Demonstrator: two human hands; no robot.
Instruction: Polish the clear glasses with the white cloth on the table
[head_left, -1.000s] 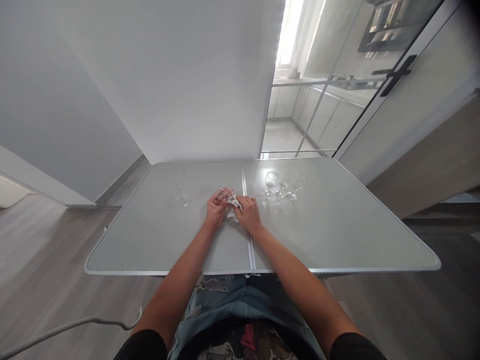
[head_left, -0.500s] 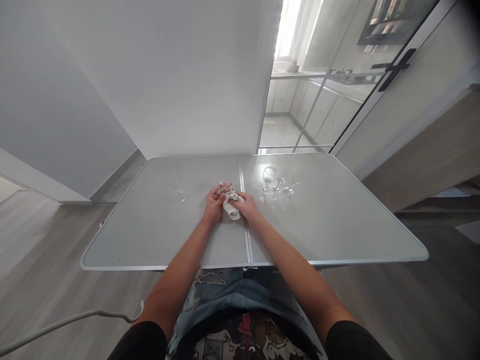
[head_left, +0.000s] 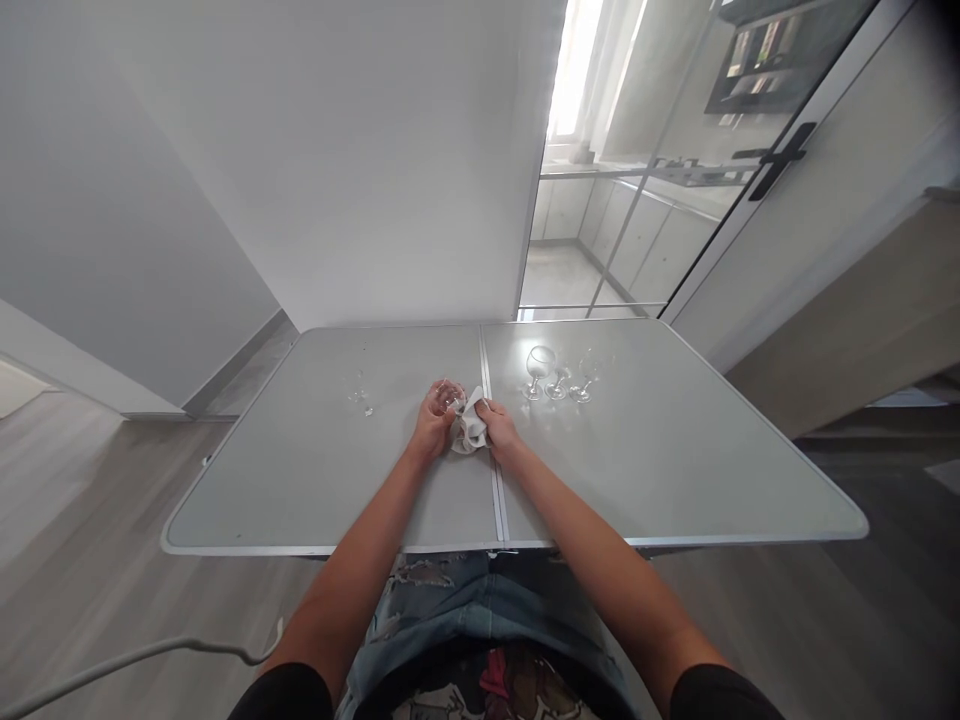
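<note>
Over the middle of the table, my left hand (head_left: 433, 425) is closed around the bowl of a clear wine glass (head_left: 448, 396). The glass lies tilted, its foot end toward the cloth. A white cloth (head_left: 471, 425) is pinched in my right hand (head_left: 498, 425), bunched up against the glass's stem and foot. The cloth covers part of the glass, so its stem shows only in part. Both hands are close together, just left of and at the table's seam.
Several clear stemmed glasses (head_left: 540, 370) stand on the right half of the grey folding table (head_left: 675, 460). Another clear glass item (head_left: 364, 397), hard to make out, is on the left half. Behind are a white wall and a glazed door (head_left: 600, 240).
My left hand has turned the glass so its bowl rests in the palm. The cloth has shifted toward the stem and foot, with my right hand slightly right. The view has tilted up slightly.
</note>
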